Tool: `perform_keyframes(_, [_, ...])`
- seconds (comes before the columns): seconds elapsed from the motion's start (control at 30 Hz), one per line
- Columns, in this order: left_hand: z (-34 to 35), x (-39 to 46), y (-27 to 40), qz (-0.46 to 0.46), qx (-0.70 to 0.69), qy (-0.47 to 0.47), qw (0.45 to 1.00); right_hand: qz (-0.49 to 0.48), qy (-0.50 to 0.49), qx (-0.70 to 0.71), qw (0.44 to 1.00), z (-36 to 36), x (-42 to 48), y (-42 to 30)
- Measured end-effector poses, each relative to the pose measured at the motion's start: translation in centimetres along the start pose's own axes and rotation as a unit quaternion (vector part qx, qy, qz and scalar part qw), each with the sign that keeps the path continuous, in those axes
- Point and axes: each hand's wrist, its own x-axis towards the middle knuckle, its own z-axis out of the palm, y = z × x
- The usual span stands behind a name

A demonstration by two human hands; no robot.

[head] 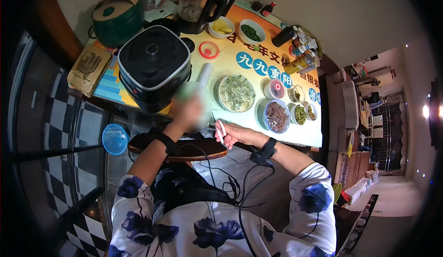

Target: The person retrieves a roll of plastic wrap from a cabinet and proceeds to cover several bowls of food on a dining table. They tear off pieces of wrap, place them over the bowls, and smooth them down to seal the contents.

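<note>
My left hand (pixel 189 110) is at the table's near edge, right of the black rice cooker (pixel 154 58); a blur covers it and a pale green round shape around it, so its grip cannot be made out. My right hand (pixel 238 134) is closed around a slim white-and-pink handle (pixel 220 132) just off the edge, with a thin dark part pointing up towards my left hand. Beyond the hands stand a large bowl of chopped greens in a pale mix (pixel 237 93) and a blue-rimmed bowl of dark reddish-brown food under clear film (pixel 277 116).
Small bowls of green pieces (pixel 299 114), a lidded round container (pixel 277 89), a white roll (pixel 205 73) and a red-rimmed lid (pixel 208 50) are on the table. A blender (pixel 197 11) and bottles (pixel 283 36) stand farther back. Below are a wooden stool (pixel 204 151), loose cables (pixel 232 184) and a blue basin (pixel 115 139).
</note>
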Motion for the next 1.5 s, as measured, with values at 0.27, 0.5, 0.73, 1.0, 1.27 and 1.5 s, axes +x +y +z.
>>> perform_keyframes(0.27, [1.0, -1.0, -0.7, -0.017, -0.182, -0.001, 0.983, -0.009, 0.012, 0.042, 0.999, 0.5, 3.8, 0.8])
perform_keyframes(0.5, [1.2, -1.7, -1.4, -0.098, -0.281, -0.025, 0.954, -0.026, 0.017, 0.112, 0.993, 1.1, 5.4, 1.0])
perform_keyframes(0.73, [-0.4, -1.3, 0.7, 0.036, -0.015, -0.052, 0.998, -0.023, 0.045, 0.088, 0.995, 0.8, 6.0, 1.4])
perform_keyframes(1.0, [-6.4, 1.7, 7.6, -0.119, -0.108, -0.133, 0.978, -0.01, 0.034, 0.17, 0.985, -0.3, 7.6, -0.7])
perform_keyframes(1.27, [-1.5, -0.9, 1.4, -0.016, 0.001, -0.044, 0.999, -0.051, 0.129, 0.11, 0.984, 0.6, 8.6, -1.4])
perform_keyframes(1.5, [-0.5, -0.9, 0.7, 0.006, -0.03, 0.003, 1.0, -0.061, 0.187, 0.087, 0.977, -0.3, 10.0, -3.4])
